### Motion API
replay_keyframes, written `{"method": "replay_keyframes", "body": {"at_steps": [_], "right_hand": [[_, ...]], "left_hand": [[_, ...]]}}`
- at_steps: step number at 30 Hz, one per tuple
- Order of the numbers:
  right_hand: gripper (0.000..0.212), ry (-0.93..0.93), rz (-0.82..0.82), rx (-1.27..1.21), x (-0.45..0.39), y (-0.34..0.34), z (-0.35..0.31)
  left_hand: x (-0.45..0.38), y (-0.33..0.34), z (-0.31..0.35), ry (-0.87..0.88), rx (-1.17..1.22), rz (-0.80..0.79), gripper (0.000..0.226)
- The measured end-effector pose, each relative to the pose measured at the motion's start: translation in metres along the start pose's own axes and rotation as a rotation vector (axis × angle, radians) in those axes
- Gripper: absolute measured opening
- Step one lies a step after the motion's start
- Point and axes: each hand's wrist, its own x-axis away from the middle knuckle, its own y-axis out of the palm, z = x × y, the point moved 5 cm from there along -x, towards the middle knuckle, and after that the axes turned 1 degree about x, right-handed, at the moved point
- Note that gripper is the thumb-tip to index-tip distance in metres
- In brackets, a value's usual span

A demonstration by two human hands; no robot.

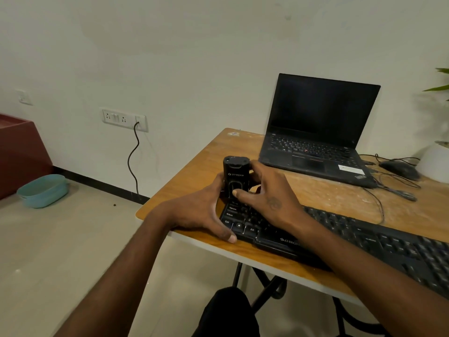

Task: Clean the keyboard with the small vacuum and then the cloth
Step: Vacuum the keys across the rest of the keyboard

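Observation:
A small black vacuum point(236, 175) stands upright on the left end of a black keyboard point(379, 242), which lies along the front of the wooden table point(194, 166). My right hand point(269, 198) grips the vacuum from the right, with its thumb on the vacuum's front. My left hand point(201, 212) holds the keyboard's left end, fingers behind the vacuum's base and thumb on the front edge near the Ctrl key. No cloth is in view.
An open black laptop point(315, 132) sits at the back of the table, with a black mouse point(399, 170) and cables point(388, 190) to its right. A wall socket with a hanging black cord point(133, 156), a teal basin point(43, 189) on the floor and a plant point(441, 86) are around.

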Motion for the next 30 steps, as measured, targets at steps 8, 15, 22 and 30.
{"method": "replay_keyframes", "body": {"at_steps": [8,15,22,30], "right_hand": [[0.05,-0.021,-0.031,-0.07,0.029,-0.006,-0.009],[0.052,0.103,0.109,0.0,-0.005,-0.028,0.03],[0.048,0.023,-0.01,-0.114,0.045,-0.012,-0.005],[0.051,0.056,0.036,-0.06,0.033,-0.025,0.011]], "left_hand": [[-0.001,0.0,-0.002,-0.012,-0.009,-0.012,0.118],[0.0,0.0,-0.004,-0.047,0.022,-0.011,0.139],[-0.002,0.001,-0.001,-0.011,0.0,-0.012,0.132],[-0.001,0.001,-0.003,-0.038,0.017,-0.028,0.135]]}}
